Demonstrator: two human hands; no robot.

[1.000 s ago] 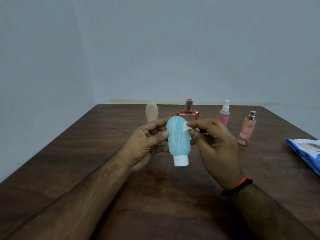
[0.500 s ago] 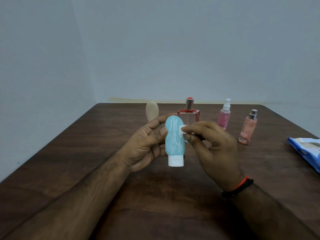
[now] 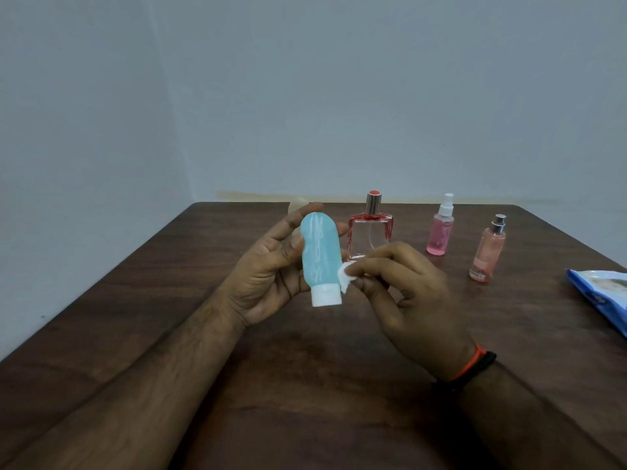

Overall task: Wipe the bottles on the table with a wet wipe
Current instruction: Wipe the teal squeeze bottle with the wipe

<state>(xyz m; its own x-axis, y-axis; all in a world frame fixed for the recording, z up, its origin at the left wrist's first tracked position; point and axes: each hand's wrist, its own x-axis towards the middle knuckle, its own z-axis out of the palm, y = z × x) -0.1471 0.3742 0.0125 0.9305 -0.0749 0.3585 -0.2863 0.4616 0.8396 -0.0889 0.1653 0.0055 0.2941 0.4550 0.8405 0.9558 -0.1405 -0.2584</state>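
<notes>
**Wipe slides down to the cap end of the blue bottle**

Half a second ago the wet wipe (image 3: pixel 344 279) sat against the upper part of the blue bottle (image 3: pixel 320 251); now it touches the bottle's lower right side, just above the white cap (image 3: pixel 326 295). The bottle has also tipped slightly, its rounded end leaning left.

The left hand (image 3: pixel 268 269) grips the bottle above the table (image 3: pixel 203 266), thumb on the front and fingers curled behind, cap pointing down. The right hand (image 3: pixel 403 286) pinches the small folded wipe between thumb and fingertips. The bottle's pale blue skin shows faint streaks.

Behind the hands stand a red-edged glass bottle (image 3: pixel 370 232), a pink spray bottle (image 3: pixel 440 232) and a peach spray bottle (image 3: pixel 487 251), all upright and well apart from each other. A beige rounded object (image 3: pixel 297 205) peeks out behind the left fingertips. A blue wipe packet (image 3: pixel 600 293) lies near the right edge. Open wood spreads on the near side and the left.
</notes>
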